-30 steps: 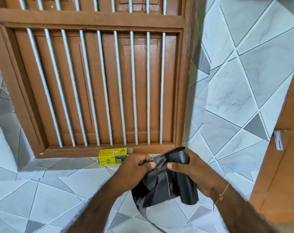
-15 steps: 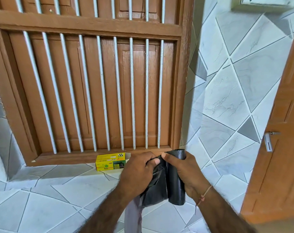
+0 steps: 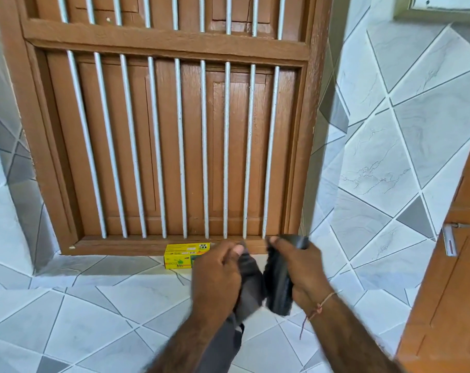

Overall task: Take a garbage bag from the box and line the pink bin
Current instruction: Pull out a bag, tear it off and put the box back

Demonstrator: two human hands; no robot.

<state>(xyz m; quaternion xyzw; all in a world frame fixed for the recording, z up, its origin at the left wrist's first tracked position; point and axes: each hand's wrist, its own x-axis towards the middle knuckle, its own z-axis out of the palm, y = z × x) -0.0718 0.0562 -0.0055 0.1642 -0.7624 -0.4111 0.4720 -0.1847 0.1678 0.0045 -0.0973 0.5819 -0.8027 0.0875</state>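
- Black, thin plastic: the garbage bag (image 3: 278, 275) hangs bunched between both hands, in front of the barred wooden window (image 3: 174, 144).
- The left hand (image 3: 217, 275) pinches one gathered edge; the right hand (image 3: 299, 265) grips the other, fingers curled round it.
- The film looks light, limp and slippery (it will likely cling to itself), so holding it at the mouth's rim seems best.
- The yellow box (image 3: 181, 257) sits on the tiled ledge (image 3: 94, 289); the pink bin is out of view.
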